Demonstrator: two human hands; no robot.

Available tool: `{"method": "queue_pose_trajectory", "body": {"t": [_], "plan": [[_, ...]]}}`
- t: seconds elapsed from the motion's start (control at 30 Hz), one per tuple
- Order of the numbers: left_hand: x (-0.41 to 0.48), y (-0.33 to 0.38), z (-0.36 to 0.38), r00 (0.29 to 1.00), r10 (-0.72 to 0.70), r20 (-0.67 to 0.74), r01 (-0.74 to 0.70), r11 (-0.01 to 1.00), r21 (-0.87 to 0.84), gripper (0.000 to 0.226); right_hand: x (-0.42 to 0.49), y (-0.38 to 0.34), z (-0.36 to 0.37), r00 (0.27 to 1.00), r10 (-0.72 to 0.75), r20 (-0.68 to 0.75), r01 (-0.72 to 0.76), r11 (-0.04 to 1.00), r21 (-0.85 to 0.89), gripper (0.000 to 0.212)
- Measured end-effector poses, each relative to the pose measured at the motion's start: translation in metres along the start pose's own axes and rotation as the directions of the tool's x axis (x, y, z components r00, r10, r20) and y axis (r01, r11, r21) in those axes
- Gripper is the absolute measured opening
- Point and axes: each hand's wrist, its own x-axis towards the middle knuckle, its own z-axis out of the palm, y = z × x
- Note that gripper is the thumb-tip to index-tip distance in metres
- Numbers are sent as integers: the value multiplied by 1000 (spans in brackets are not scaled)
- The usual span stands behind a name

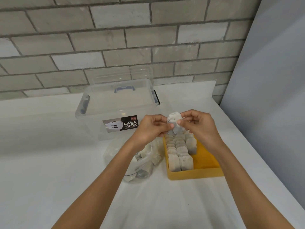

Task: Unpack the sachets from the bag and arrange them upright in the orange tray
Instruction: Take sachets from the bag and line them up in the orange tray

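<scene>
Both hands hold pale sachets up above the far end of the orange tray. My left hand pinches them from the left, my right hand from the right. Whether they grip one sachet or two stuck together is unclear. Several sachets stand upright in rows in the tray's left part; its right part is bare. A clear plastic bag with more sachets lies left of the tray, partly under my left forearm.
A clear storage box with blue handles and a "CASA BOX" label stands behind the bag. All of this rests on a white table against a grey brick wall; the table's right edge runs close to the tray.
</scene>
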Motion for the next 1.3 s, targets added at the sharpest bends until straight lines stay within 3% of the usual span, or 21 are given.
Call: {"method": "queue_pose_trajectory", "body": {"t": [0.23, 0.37, 0.63, 0.77, 1.13, 1.3], "plan": [[3, -4, 8, 1000, 0, -18, 1, 1000, 16, 15, -4, 10, -29, 996, 86, -36, -88, 995, -42, 13], [4, -10, 5, 998, 3, -60, 0, 999, 51, 17, -6, 24, -50, 981, 188, -36, -191, 976, -106, 4], [6, -15, 6, 996, 9, -91, -4, 999, 49, 5, -19, 47, -52, 921, 364, 140, -300, 890, -342, 6], [5, -15, 9, 995, -11, -97, 12, 1000, 17, 13, -18, 63, -39, 910, 394, 131, -300, 842, -449, 10], [6, -19, 7, 997, 4, -71, 2, 997, 82, 8, -16, 74, -26, 900, 431, 62, -381, 849, -366, 8], [11, -18, 22, 1000, 23, 14, -24, 992, 127, 7, -17, 67, -39, 906, 423, 4, -394, 847, -357, 8]]}}
